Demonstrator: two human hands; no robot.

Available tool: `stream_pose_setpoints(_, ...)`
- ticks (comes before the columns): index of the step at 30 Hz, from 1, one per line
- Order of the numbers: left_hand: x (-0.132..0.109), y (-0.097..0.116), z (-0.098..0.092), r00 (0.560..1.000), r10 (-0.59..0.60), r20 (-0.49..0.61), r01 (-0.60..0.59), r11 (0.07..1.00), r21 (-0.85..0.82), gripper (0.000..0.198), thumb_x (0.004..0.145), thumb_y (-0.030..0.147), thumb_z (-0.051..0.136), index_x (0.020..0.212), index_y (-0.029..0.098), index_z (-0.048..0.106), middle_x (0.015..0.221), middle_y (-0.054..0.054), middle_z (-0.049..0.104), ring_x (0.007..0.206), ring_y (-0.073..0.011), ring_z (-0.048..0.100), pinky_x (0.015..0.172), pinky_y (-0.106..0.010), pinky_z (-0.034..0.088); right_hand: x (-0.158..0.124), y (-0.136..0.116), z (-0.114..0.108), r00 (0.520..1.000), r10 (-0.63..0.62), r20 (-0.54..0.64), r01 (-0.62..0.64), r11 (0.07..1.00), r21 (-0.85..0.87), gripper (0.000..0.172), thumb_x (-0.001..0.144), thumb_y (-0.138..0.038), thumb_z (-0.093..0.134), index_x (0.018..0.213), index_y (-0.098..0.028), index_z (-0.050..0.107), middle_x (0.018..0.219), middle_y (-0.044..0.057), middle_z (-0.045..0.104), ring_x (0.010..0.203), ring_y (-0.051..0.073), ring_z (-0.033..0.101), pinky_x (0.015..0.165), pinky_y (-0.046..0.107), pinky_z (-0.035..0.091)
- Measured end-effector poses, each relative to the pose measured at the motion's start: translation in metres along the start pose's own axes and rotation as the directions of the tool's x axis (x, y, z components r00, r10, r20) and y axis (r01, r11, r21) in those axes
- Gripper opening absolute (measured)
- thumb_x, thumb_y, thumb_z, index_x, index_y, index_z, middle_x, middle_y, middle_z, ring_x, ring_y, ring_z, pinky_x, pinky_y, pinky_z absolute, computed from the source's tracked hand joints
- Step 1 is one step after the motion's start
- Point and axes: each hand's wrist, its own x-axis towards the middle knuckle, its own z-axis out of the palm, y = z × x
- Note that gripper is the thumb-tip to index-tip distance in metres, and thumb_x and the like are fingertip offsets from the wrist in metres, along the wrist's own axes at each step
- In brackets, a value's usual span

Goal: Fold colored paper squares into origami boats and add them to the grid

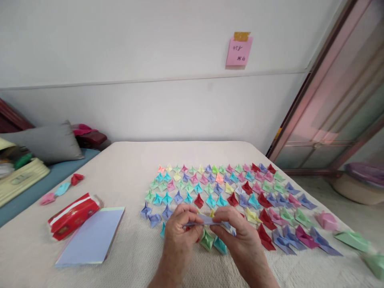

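Note:
Between my two hands is a narrow folded piece of lavender paper (207, 219), held just above the table. My left hand (183, 229) pinches its left end between thumb and fingers. My right hand (235, 232) pinches the right end the same way. Below and beyond them, rows of small folded paper boats (199, 201) in many colours cover the middle and right of the table. A green paper boat (207, 240) and a teal one (220, 245) lie right under my hands, which hide several others.
On the left, a red and white packet (73, 216) rests against a stack of lavender paper sheets (91, 238). Red, blue and pink folded pieces (62, 189) lie near the left edge. A pink note (239, 51) is taped to the wall. A lidded tub (361, 182) stands on the floor at right.

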Motion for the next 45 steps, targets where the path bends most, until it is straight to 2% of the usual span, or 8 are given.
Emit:
stream_pose_setpoints(8,0.001,0.004,-0.003,0.998,0.019,0.067,-0.017,0.999,-0.029,0.014,0.070,0.009,0.069,0.067,0.021,0.075,0.086,-0.002,0.063,0.063,-0.0103,0.058,0.049,-0.017,0.043,0.003,-0.003,-0.003,0.999,0.030,0.040,-0.030,1.000,-0.007,0.017,0.072,-0.010,0.071,0.077,-0.025,0.066,0.079,-0.001,0.067,0.075,0.018,0.064,0.069,0.025,0.051)
stream_pose_setpoints(13,0.002,0.004,-0.003,0.998,0.010,0.068,-0.006,0.998,-0.060,0.017,0.068,0.006,0.068,0.065,0.021,0.075,0.084,0.000,0.062,0.060,-0.0084,0.055,0.049,-0.016,0.042,0.003,-0.005,-0.005,0.997,-0.028,0.066,0.028,1.000,-0.003,0.016,0.079,-0.014,0.070,0.066,-0.023,0.066,0.072,-0.001,0.064,0.067,0.016,0.063,0.061,0.024,0.048)
stream_pose_setpoints(18,0.002,-0.001,-0.004,0.998,0.040,0.055,-0.038,0.998,-0.053,0.018,0.065,0.004,0.068,0.064,0.022,0.075,0.080,-0.001,0.062,0.067,-0.0108,0.058,0.054,-0.017,0.044,0.000,-0.003,-0.005,0.995,-0.063,0.079,0.066,0.997,-0.037,0.016,0.081,-0.013,0.068,0.068,-0.023,0.066,0.073,0.000,0.064,0.067,0.017,0.063,0.061,0.026,0.048)
stream_pose_setpoints(23,0.002,-0.003,-0.005,0.996,0.018,0.091,-0.013,0.998,-0.054,0.015,0.068,0.007,0.069,0.065,0.021,0.074,0.081,-0.001,0.061,0.066,-0.0123,0.059,0.052,-0.019,0.046,-0.004,-0.002,0.001,0.977,-0.159,0.139,0.182,0.968,-0.173,0.014,0.083,-0.012,0.068,0.091,-0.023,0.070,0.087,0.005,0.068,0.081,0.023,0.062,0.071,0.035,0.047)
stream_pose_setpoints(26,0.003,0.003,-0.005,0.990,0.026,0.137,-0.025,1.000,-0.011,0.014,0.070,0.007,0.070,0.067,0.020,0.075,0.079,-0.001,0.061,0.069,-0.0139,0.060,0.058,-0.022,0.048,-0.005,-0.005,0.005,0.955,-0.250,0.161,0.284,0.926,-0.248,0.013,0.088,-0.011,0.061,0.087,-0.022,0.069,0.078,0.004,0.067,0.075,0.021,0.058,0.069,0.037,0.043)
stream_pose_setpoints(29,0.004,0.009,-0.006,0.991,0.044,0.128,-0.050,0.998,0.044,0.013,0.070,0.007,0.072,0.068,0.019,0.072,0.079,-0.001,0.062,0.073,-0.0145,0.059,0.067,-0.024,0.048,-0.004,-0.007,0.005,0.943,-0.295,0.156,0.329,0.901,-0.282,0.017,0.091,-0.011,0.057,0.082,-0.021,0.067,0.071,0.003,0.065,0.069,0.020,0.056,0.066,0.036,0.041)
stream_pose_setpoints(39,0.002,0.008,-0.010,0.982,-0.012,0.188,0.004,0.999,0.047,0.006,0.074,0.015,0.075,0.072,0.019,0.073,0.090,-0.004,0.062,0.082,-0.0185,0.062,0.066,-0.025,0.053,-0.004,-0.010,0.003,0.959,-0.224,0.175,0.260,0.941,-0.217,0.016,0.089,-0.012,0.060,0.093,-0.024,0.069,0.078,0.003,0.068,0.074,0.021,0.059,0.068,0.037,0.044)
stream_pose_setpoints(45,0.001,0.014,-0.010,0.981,-0.038,0.192,0.030,0.999,0.045,0.006,0.073,0.014,0.076,0.073,0.019,0.074,0.093,-0.005,0.062,0.085,-0.0189,0.062,0.065,-0.024,0.054,-0.005,-0.013,0.004,0.956,-0.252,0.153,0.281,0.935,-0.217,0.016,0.090,-0.009,0.058,0.082,-0.021,0.065,0.071,0.003,0.064,0.072,0.020,0.056,0.068,0.037,0.043)
